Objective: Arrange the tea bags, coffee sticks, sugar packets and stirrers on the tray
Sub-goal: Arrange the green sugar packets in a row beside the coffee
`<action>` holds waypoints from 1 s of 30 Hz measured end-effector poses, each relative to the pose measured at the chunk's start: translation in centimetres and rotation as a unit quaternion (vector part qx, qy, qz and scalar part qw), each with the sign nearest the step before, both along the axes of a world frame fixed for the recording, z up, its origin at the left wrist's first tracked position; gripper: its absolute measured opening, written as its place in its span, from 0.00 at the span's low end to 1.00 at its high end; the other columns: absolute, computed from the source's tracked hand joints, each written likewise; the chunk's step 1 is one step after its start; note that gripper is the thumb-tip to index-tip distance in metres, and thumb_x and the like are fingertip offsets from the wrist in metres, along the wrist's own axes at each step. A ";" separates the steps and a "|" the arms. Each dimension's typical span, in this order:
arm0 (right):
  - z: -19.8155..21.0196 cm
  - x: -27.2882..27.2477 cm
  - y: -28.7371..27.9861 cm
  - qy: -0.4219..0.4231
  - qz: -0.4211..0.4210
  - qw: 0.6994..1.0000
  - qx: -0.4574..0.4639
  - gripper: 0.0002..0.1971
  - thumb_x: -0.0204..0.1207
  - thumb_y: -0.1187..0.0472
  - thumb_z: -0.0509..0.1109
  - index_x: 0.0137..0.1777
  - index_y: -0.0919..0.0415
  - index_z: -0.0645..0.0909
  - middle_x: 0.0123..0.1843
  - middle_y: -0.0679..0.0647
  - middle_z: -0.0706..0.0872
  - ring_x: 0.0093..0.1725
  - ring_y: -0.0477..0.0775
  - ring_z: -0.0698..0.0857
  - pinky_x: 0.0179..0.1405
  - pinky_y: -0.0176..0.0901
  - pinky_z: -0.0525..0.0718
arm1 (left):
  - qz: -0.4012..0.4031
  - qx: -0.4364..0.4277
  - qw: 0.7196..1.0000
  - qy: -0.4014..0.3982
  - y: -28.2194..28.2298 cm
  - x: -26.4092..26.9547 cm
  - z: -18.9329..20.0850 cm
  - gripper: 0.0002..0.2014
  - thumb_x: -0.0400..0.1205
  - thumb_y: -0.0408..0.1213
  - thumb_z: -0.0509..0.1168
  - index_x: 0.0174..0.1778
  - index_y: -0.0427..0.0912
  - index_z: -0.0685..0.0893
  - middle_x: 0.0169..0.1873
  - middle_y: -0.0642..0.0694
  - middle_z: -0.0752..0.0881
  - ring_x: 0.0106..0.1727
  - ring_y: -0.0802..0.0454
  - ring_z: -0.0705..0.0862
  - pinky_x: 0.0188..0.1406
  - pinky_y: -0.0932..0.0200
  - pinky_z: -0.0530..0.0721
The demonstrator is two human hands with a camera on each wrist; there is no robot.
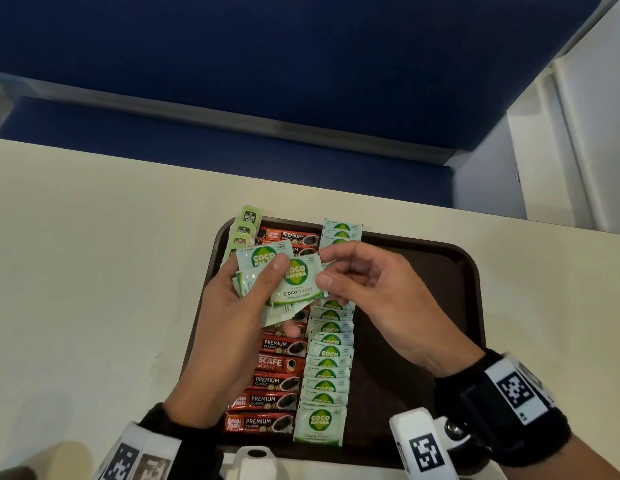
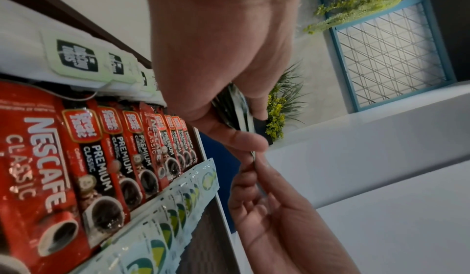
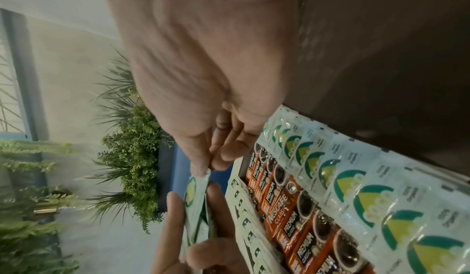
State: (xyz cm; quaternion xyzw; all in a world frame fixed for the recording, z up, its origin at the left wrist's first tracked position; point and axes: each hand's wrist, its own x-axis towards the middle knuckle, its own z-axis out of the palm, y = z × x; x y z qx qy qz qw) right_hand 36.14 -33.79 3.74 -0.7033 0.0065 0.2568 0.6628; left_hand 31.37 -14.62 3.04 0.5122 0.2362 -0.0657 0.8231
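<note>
A dark brown tray point(image 1: 405, 306) holds a left column of green-tagged tea bags point(image 1: 246, 230), a middle column of red coffee sticks point(image 1: 274, 382) and a column of overlapping Coco Natura sugar packets point(image 1: 326, 368). Above the tray's far half, my left hand point(image 1: 267, 289) grips a small stack of sugar packets point(image 1: 256, 258). My right hand point(image 1: 326, 268) pinches the right edge of the top sugar packet point(image 1: 298, 278). The right wrist view shows that pinch point(image 3: 208, 165) on the packet's corner point(image 3: 195, 198). In the left wrist view the stack point(image 2: 236, 113) is edge-on. No stirrers are in sight.
The tray lies on a cream table point(image 1: 94, 271), near its far edge. Beyond that edge is a blue padded seat point(image 1: 267, 81). The tray's right part shows only its dark surface. Artificial plants point(image 3: 137, 157) and a blue wire-grid frame point(image 2: 394, 53) stand in the background.
</note>
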 end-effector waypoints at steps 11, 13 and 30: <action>-0.2 1.0 -3.0 0.016 0.046 0.989 -0.142 0.04 0.83 0.54 0.79 0.55 0.49 0.91 0.52 0.48 0.94 0.45 0.40 0.88 0.44 0.32 0.82 | -0.055 0.184 0.981 -0.011 0.0 -0.3 -0.4 0.17 0.80 0.40 0.81 0.63 0.47 0.88 0.51 0.48 0.97 0.33 0.47 0.95 0.25 0.51 0.92; -1.0 1.7 -3.9 -0.012 -0.049 0.984 -0.171 0.03 0.84 0.54 0.78 0.55 0.49 0.91 0.49 0.47 0.95 0.41 0.38 0.86 0.46 0.38 0.80 | -0.028 0.195 0.980 -0.004 0.2 -0.3 -0.6 0.15 0.81 0.43 0.80 0.62 0.48 0.89 0.49 0.48 0.97 0.28 0.44 0.91 0.27 0.50 0.92; -4.3 3.7 -2.9 -0.114 -0.014 0.946 -0.302 0.02 0.86 0.57 0.77 0.53 0.49 0.88 0.49 0.44 0.92 0.50 0.37 0.86 0.45 0.22 0.79 | -0.010 0.186 0.982 -0.007 0.8 -0.6 -1.2 0.17 0.82 0.44 0.80 0.65 0.50 0.89 0.52 0.44 0.97 0.41 0.28 0.95 0.39 0.38 0.94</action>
